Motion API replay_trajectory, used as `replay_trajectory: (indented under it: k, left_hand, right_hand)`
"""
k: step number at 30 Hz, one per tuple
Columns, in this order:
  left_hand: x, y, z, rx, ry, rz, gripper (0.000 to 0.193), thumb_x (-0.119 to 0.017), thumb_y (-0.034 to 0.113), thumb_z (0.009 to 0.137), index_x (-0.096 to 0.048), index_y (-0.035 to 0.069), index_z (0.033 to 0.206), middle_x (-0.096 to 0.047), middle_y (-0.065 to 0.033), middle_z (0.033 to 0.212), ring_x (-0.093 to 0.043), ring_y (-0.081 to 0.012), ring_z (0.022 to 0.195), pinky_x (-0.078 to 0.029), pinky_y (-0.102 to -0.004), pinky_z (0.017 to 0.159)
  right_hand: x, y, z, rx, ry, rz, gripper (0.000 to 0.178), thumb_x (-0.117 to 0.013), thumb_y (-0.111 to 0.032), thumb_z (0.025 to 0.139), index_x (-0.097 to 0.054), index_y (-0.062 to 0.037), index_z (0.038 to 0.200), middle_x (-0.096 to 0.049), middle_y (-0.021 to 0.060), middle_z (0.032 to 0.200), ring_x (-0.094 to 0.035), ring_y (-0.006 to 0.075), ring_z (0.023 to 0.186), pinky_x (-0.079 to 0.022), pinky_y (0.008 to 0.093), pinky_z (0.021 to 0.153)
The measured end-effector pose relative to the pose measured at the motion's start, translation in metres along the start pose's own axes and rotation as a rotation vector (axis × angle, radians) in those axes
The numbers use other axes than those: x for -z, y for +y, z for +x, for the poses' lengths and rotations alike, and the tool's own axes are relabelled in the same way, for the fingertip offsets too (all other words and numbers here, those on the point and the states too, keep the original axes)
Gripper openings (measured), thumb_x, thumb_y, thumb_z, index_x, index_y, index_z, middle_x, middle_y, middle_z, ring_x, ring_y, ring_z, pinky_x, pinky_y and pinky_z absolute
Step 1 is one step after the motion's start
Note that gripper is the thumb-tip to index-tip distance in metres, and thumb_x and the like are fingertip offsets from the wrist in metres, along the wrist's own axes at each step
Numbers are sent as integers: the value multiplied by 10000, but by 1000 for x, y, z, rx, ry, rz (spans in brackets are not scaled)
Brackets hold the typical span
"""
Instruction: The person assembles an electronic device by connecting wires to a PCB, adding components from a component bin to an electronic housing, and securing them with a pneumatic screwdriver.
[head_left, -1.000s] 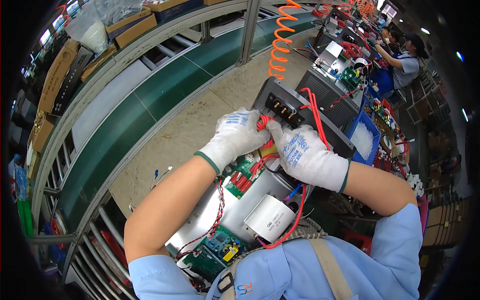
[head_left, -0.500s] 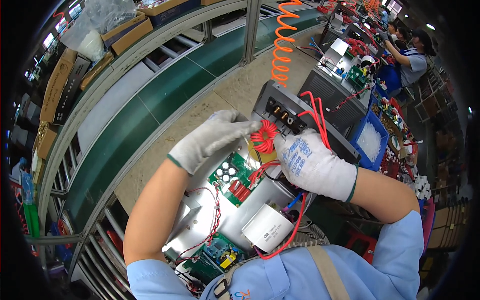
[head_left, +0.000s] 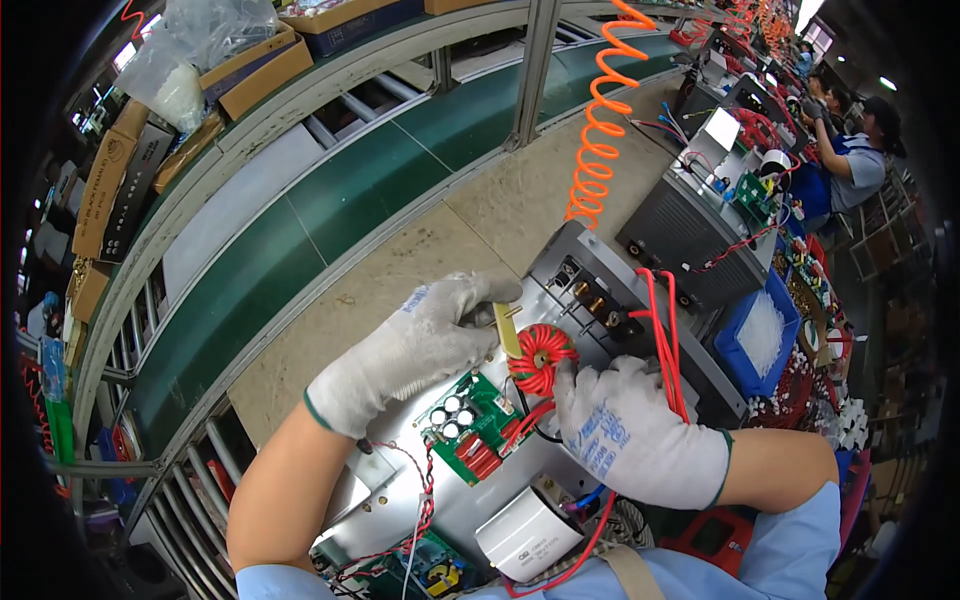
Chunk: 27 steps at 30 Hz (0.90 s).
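Between thumb and fingers my left hand [head_left: 415, 335] pinches a thin pale-yellow plate [head_left: 506, 331], seen nearly edge-on, with a metal bolt through it. Just right of the plate is a ring-shaped coil [head_left: 541, 362] wound with red wire, a brass-coloured spot at its centre. My right hand [head_left: 640, 432] has curled fingers against the coil's right side; its fingertips are partly hidden. Both hands wear whitish gloves. The coil sits over the open metal chassis [head_left: 395, 525], by its dark grey end panel [head_left: 640, 320]. A green circuit board [head_left: 465, 425] with capacitors lies below the coil.
A large white cylindrical capacitor [head_left: 530, 533] lies near my body. Red cables [head_left: 662, 330] loop over the end panel. An orange coiled hose [head_left: 600, 130] hangs beyond it. At right stand a second unit [head_left: 690, 225], a blue bin [head_left: 760, 340] and, farther off, a person [head_left: 865, 160].
My left hand has left the coil's edge and now holds up the yellow plate, which was behind the coil. The coil now faces up more. The whole view has shifted.
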<state>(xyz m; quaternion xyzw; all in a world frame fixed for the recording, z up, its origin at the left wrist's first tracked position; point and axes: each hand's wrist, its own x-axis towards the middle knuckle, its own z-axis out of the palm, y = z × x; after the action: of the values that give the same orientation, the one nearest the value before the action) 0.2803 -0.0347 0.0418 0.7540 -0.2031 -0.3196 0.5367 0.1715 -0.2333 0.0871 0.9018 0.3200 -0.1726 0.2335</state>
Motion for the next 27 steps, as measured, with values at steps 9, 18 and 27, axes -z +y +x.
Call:
replay_trajectory:
  k: [9, 18, 27]
  left_hand:
    - [-15, 23, -8, -137, 141, 393, 297, -645, 48, 845, -643, 1, 1138, -673, -177, 922, -687, -272, 850, -536, -350, 767]
    - [-28, 19, -6, -342, 126, 488, 215, -669, 46, 819, -642, 20, 1031, -660, -157, 869, -678, -299, 800, -540, -379, 700]
    - [-49, 23, 16, -313, -54, 746, 294, -619, 56, 813, -607, 52, 1107, -602, -161, 861, -655, -362, 854, -533, -459, 729]
  right_hand:
    - [-13, 7, 0, 118, 175, -18, 315, -578, -174, 887, -662, 89, 1039, -577, 97, 665, -582, 240, 574, -448, 412, 555]
    - [4, 12, 5, 299, -22, 47, 196, -611, -120, 803, -663, 42, 899, -590, 101, 694, -575, 235, 592, -393, 394, 527]
    - [4, 21, 6, 280, -35, 56, 334, -604, -117, 822, -609, 113, 1065, -627, 120, 748, -639, 250, 684, -514, 424, 767]
